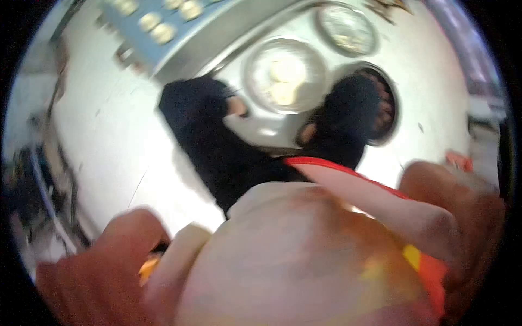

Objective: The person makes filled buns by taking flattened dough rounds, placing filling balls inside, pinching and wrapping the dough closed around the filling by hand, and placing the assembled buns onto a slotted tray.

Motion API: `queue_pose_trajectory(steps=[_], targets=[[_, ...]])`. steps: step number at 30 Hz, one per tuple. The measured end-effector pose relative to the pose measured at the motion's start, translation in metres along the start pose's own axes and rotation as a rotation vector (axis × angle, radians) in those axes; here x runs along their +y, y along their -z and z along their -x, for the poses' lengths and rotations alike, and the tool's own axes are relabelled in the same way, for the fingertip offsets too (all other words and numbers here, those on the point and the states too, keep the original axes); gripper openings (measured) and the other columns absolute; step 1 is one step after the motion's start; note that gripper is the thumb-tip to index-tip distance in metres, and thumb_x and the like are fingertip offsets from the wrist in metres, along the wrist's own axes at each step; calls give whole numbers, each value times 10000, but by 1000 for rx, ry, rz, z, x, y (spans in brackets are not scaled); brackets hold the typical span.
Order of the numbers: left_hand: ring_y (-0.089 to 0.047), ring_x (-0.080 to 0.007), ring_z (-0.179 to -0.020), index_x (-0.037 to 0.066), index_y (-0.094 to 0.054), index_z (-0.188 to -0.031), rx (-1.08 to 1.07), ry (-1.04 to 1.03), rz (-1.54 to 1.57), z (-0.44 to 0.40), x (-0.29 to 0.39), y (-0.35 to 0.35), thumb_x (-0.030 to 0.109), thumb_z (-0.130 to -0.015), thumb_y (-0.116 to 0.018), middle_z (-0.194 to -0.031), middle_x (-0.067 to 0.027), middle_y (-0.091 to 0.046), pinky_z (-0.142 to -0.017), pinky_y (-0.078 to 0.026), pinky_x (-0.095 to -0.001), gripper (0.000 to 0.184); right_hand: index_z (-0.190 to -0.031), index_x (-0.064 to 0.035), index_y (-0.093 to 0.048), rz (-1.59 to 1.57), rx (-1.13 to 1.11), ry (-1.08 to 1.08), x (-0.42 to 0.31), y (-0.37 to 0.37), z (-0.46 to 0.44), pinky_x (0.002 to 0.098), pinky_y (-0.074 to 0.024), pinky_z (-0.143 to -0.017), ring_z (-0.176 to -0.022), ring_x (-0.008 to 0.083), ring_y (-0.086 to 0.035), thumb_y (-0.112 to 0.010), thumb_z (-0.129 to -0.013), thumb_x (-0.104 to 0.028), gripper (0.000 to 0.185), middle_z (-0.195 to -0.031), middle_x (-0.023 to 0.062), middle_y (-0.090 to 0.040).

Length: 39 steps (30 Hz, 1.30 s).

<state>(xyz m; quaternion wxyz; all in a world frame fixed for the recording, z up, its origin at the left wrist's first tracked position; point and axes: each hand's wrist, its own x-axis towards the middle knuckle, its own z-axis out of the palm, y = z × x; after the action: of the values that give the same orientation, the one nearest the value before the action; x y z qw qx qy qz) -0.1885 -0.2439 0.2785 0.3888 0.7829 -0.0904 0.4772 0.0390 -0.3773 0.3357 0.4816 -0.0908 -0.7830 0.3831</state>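
Note:
A large pale cloth (288,255) with a red edge and yellow and orange patches spreads across my front, blurred by motion. At the lower left, my left hand (103,266) appears closed on a gathered side of this cloth. On the right, my right hand (462,212) appears closed on the cloth's red-edged side. Both hands are close to the camera and smeared, so single fingers are hard to make out. Beyond the cloth, my legs in black trousers (212,141) are spread apart.
Between my feet stands a round metal bowl (253,81) with pale dough-like pieces. A second metal dish (361,30) lies farther right. At upper left, a blue tray (133,41) carries several pale round pieces beside a metal side panel (201,43). Blurred clutter lines the left edge.

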Motion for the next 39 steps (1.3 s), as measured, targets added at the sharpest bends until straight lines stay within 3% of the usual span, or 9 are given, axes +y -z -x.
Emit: queue_pose_trajectory(steps=[13,16,19,20,26,30,32,36,39], targets=[[-480,-54,-416,85,-668,-680,59,107,169,-23,2,27,44,-713,-722,-558,-2,-572,-305,-292,-215,76,-731,-47,-587,4,-23,147,17,32,-17,197,-440,-479,-549,94,-548,-554,-858,-199,202,-683,28,-568],[-490,-36,-433,86,-654,-678,34,-254,227,-13,5,5,-21,-743,-646,-570,18,-572,-326,-312,-207,126,-642,-54,-579,-94,118,96,10,2,13,199,-396,-431,-502,79,-521,-538,-827,-69,190,-636,43,-551],[-551,-125,-518,159,-650,-781,180,-540,1496,-8,18,-42,118,-815,-615,-674,-49,-600,-407,-390,-222,64,-627,-54,-598,50,175,99,10,5,20,234,-414,-402,-505,97,-548,-533,-785,33,191,-622,79,-560],[-549,-138,-526,150,-646,-776,149,-525,1484,-2,19,-44,121,-800,-621,-674,-52,-597,-420,-392,-236,45,-634,-51,-604,98,184,94,12,3,28,240,-419,-400,-510,105,-557,-529,-783,43,192,-622,87,-565],[-537,-221,-570,98,-617,-748,-82,-50,164,-7,-28,5,133,-706,-660,-677,-73,-581,-497,-406,-323,70,-989,-34,-623,183,-179,-248,14,19,58,311,-466,-452,-513,190,-562,-535,-877,-509,496,-978,186,-645],[-529,-275,-599,62,-598,-729,-446,316,-345,23,-40,42,141,-643,-686,-678,-87,-571,-549,-416,-381,146,-917,-48,-607,555,-320,-833,5,18,104,308,-520,-598,-693,197,-630,-522,-914,-282,249,-803,106,-626],[-525,-303,-613,45,-589,-719,-813,596,-369,64,-66,47,146,-612,-698,-679,-93,-566,-575,-420,-410,184,-775,-83,-625,738,-215,-1126,6,23,123,338,-494,-528,-581,227,-624,-581,-879,-251,202,-590,59,-587],[-609,-307,-900,68,-643,-1000,-1533,1036,-193,163,-96,0,152,-861,-596,-990,-145,-645,-793,-492,-362,169,-919,-67,-677,467,-568,-1730,75,-40,264,437,-492,-727,-859,330,-643,-574,-850,-315,277,-860,167,-668],[-591,-206,-966,30,-608,-1064,-846,2140,396,236,-91,0,143,-894,-566,-1060,-98,-616,-808,-487,-281,208,-1067,-85,-675,156,-519,-1756,81,-111,358,396,-483,-848,-1002,306,-618,-550,-862,-363,368,-1052,157,-661]])
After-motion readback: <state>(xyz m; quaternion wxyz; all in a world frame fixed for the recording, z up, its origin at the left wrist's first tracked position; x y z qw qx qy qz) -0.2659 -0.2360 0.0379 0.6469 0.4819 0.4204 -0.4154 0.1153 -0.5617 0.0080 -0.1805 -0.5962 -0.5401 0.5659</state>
